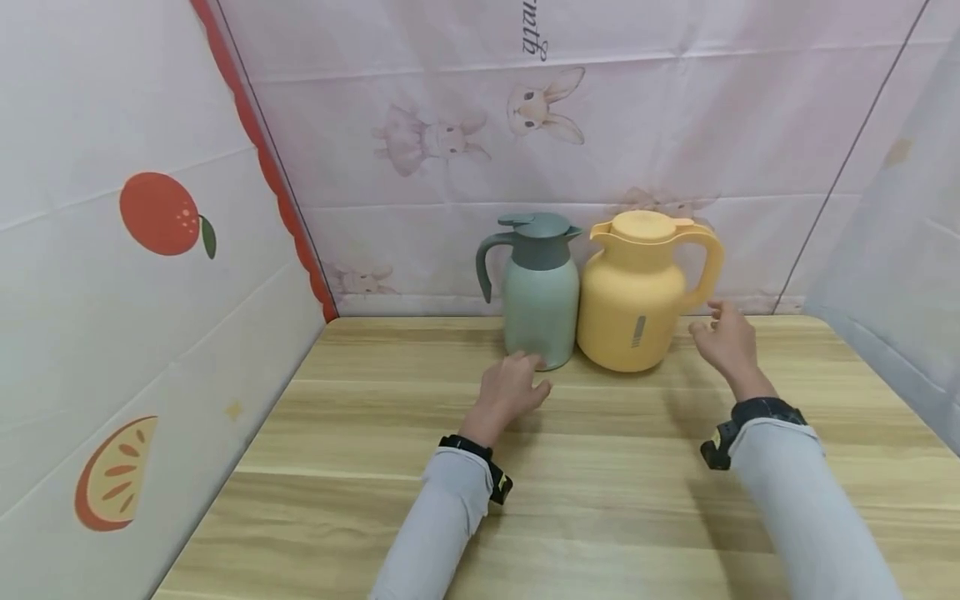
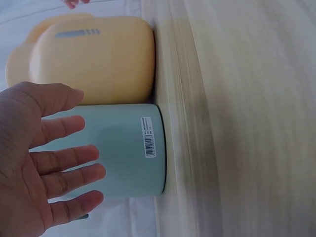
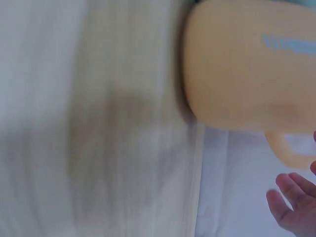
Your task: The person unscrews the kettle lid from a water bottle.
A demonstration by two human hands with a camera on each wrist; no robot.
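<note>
A pale green vacuum jug (image 1: 542, 308) with a darker green lid and handle stands upright at the back of the table. Right beside it is a wider yellow vacuum jug (image 1: 630, 308), its handle pointing right. My left hand (image 1: 510, 387) is in front of the green jug's base, fingers spread and relaxed; in the left wrist view a barcode label (image 2: 148, 137) shows low on that jug. Just right of the yellow jug, below its handle (image 1: 708, 267), my right hand (image 1: 729, 342) has loosely bent fingers and holds nothing. In the right wrist view, the fingers (image 3: 289, 195) appear near the handle.
The wood-grain table (image 1: 375, 433) meets a pink fabric backdrop (image 1: 420, 242) printed with rabbits, close behind both jugs. A white side panel (image 1: 150, 333) with fruit prints rises at the left. Another pale panel (image 1: 892, 275) stands at the right.
</note>
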